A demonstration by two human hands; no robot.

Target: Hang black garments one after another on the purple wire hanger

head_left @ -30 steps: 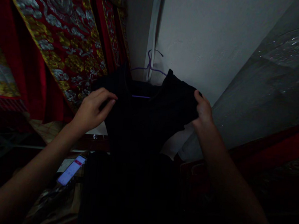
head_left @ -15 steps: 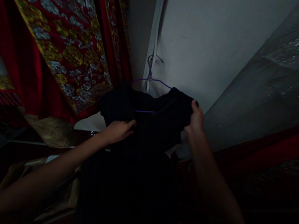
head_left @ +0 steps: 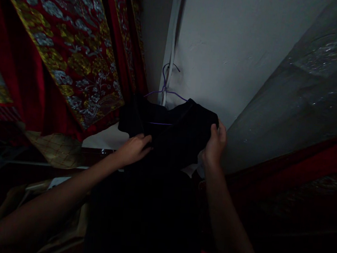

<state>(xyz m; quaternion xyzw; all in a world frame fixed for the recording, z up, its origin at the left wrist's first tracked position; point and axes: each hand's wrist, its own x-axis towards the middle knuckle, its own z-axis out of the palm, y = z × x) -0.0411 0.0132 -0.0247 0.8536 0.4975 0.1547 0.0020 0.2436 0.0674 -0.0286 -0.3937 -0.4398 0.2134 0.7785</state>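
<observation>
A dark short-sleeved dress hangs in front of me on a purple wire hanger. The hanger's hook sits against a pale strip running down the wall. My left hand is closed on the front of the dress, pinching cloth at the neckline. At the sleeve on the other side, my right hand grips the edge, its thumb in front and fingers behind. The lower part of the dress fades into shadow, so its hem cannot be made out.
Red cloth with gold and silver embroidery hangs at the left. Clear plastic sheeting covers the right side, above a red band of cloth. A tan framed object stands low on the left. Pale wall lies behind.
My right hand has shifted down the sleeve edge, and its fingers now wrap behind it. The left hand has pinched the neckline cloth and pulled it slightly. The view has shifted a little.
</observation>
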